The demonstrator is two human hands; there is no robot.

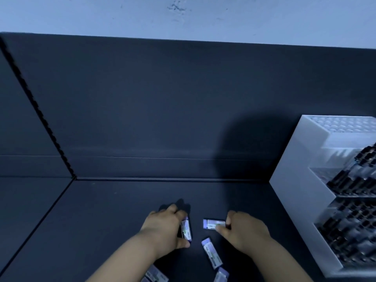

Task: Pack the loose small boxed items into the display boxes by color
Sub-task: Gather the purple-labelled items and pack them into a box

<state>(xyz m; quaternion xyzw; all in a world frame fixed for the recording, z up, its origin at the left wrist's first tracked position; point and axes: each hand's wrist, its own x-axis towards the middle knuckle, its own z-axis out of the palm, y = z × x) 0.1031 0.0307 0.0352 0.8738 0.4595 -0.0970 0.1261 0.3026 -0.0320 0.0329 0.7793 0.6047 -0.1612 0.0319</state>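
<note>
Grips both sides: left hand (166, 228) curled round 1 purple-white box (186, 231), right hand (244, 231) pinched a 2nd box (212, 223) by its end; a loose box (211, 253) lay on the dark table (101, 220) between them.

This looks like a packing bench or lab workstation. A white tiered rack (301, 180) holds rows of small dark-capped items, too blurred to identify. Left of the rack lies a dark matte tabletop (122, 210) scattered with small purple-and-white boxes (211, 254). Dark partition panels (162, 98) enclose it behind and further left, under a pale scuffed wall (183, 13).
</note>
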